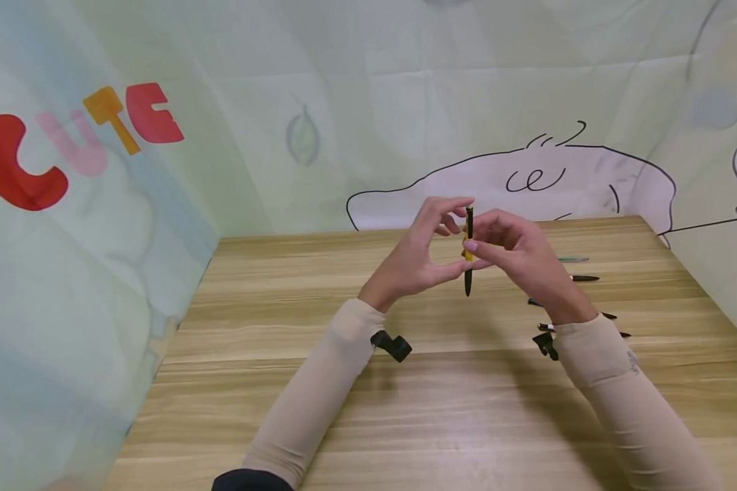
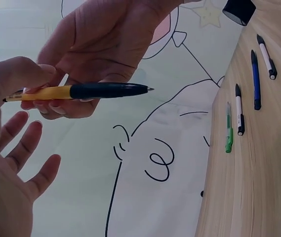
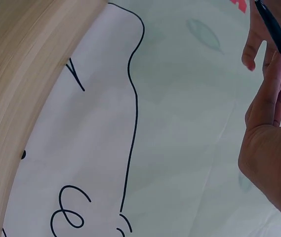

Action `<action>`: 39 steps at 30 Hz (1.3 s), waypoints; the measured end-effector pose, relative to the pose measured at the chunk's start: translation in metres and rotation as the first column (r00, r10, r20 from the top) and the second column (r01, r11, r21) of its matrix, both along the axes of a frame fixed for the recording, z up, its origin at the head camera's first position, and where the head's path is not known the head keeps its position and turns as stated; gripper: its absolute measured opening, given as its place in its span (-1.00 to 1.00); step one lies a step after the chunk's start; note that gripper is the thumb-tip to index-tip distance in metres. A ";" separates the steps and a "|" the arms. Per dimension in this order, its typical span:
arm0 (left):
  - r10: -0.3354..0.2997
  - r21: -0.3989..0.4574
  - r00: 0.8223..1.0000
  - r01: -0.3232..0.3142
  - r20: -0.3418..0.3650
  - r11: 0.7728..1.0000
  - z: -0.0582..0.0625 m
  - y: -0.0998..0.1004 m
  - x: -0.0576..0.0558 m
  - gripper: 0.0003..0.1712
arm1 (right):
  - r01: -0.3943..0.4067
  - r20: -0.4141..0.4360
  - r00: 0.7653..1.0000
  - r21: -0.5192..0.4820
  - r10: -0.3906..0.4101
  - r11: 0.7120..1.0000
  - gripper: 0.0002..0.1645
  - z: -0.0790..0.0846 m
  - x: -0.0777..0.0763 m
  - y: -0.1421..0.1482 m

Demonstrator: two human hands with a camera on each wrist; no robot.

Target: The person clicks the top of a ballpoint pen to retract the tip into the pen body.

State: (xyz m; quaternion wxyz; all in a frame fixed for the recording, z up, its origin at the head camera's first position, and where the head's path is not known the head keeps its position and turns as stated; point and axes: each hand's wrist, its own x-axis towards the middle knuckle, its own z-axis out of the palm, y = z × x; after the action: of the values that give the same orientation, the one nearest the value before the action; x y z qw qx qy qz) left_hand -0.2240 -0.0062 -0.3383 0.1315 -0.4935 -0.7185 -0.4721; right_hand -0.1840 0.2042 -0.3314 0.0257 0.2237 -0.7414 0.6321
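Observation:
A yellow and dark ballpoint pen (image 1: 468,283) hangs upright above the table, its writing tip downward. In the left wrist view the metal point of the pen (image 2: 108,90) is out. My right hand (image 1: 525,256) pinches its yellow part between thumb and fingers. My left hand (image 1: 414,256) curves around the pen from the other side, index fingertip near the top end, thumb near the lower barrel. Its other fingers are spread and apart from the pen in the left wrist view. Whether the left index finger touches the top end is hard to tell.
Toward the right side of the wooden table (image 1: 270,300) lie several pens in a row, among them a green pen (image 2: 228,131), a blue pen (image 2: 257,81) and a white pen (image 2: 239,109). A printed cloth backdrop (image 1: 252,136) stands behind and at the sides.

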 end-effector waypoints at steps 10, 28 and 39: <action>0.004 -0.005 1.000 -0.004 0.009 1.000 -0.004 0.001 -0.001 0.01 | 0.026 0.019 0.999 -0.055 -0.025 0.998 -0.71 0.000 0.000 -0.005; -0.101 0.059 0.964 0.089 0.244 0.994 -0.011 -0.001 -0.002 0.06 | 0.030 0.107 0.994 -0.123 -0.017 0.992 -0.58 0.002 0.000 -0.011; -0.116 0.056 0.953 0.105 0.279 0.993 -0.011 -0.001 -0.002 0.06 | 0.034 0.123 0.992 -0.132 -0.018 0.991 -0.53 0.001 0.000 -0.012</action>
State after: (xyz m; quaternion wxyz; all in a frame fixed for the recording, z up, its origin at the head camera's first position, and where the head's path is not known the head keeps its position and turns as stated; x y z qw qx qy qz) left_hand -0.2256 -0.0074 -0.3489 0.0113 -0.4582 -0.6915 -0.5583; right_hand -0.1842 0.1922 -0.3300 0.0036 0.1727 -0.7006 0.6924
